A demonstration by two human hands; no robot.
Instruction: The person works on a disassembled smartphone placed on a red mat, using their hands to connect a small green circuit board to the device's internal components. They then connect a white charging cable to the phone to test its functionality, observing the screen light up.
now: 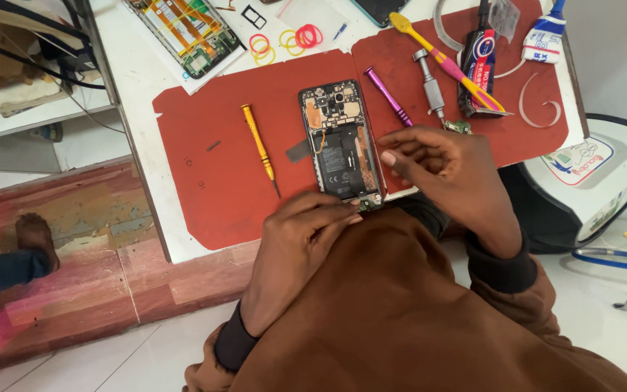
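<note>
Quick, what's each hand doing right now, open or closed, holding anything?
Left hand: fingers pinched at the opened phone's bottom edge; contents cannot be told.
Right hand: curled, fingertips on the phone's right edge, holding nothing visible.

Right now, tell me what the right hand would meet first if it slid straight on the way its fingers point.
Probably the opened black phone: the right hand points leftward, fingertips already at its edge.

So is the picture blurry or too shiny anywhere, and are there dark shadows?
In the head view, light is soft and even: the opened phone, yellow screwdriver and both hands, left hand and right hand, look sharp, with only faint shadows on the red mat; no strong glare; table edges slant from the wide lens.
</note>
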